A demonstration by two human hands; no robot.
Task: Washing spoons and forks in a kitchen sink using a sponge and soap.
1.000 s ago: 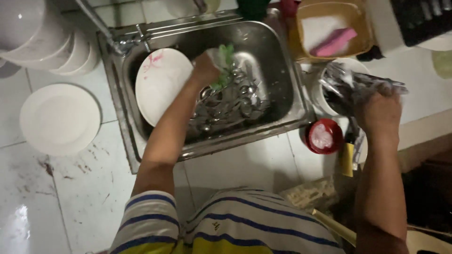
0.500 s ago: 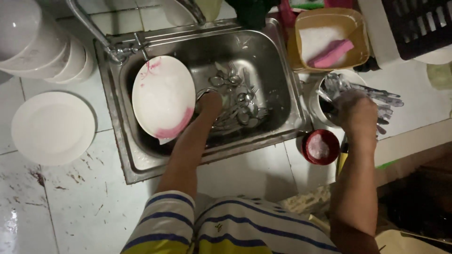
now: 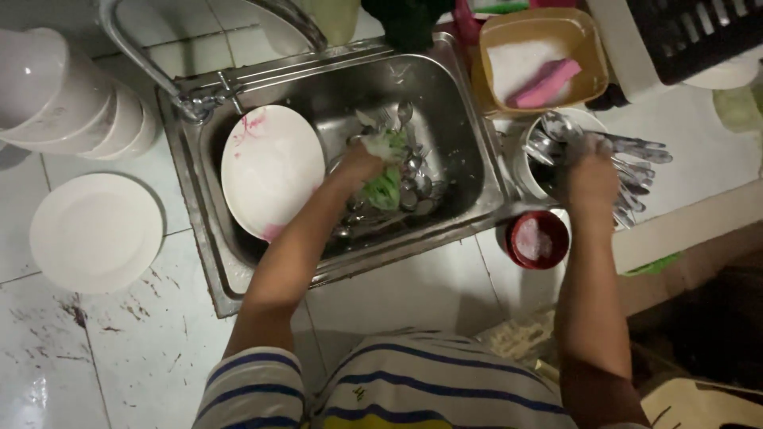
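Your left hand [image 3: 362,163] pinches green scrub pad [image 3: 387,184] over spoon pile [image 3: 413,187] in sink [image 3: 469,199]. Right hand [image 3: 588,175] clamps cutlery bunch [image 3: 628,159] above bowl [image 3: 528,163]. Wet grip likely slips; spoons could drop, chip plate [image 3: 270,171].

White plate [image 3: 95,232] on tiled worktop [image 3: 119,357] at nine o'clock, stacked white bowls [image 3: 71,103] at ten, tan tub [image 3: 540,59] holding pink bar [image 3: 547,84] at one, red cup [image 3: 539,239] at three.

stacked bowls [image 3: 56,95] cut off at left edge; spoons [image 3: 628,171] blurred.
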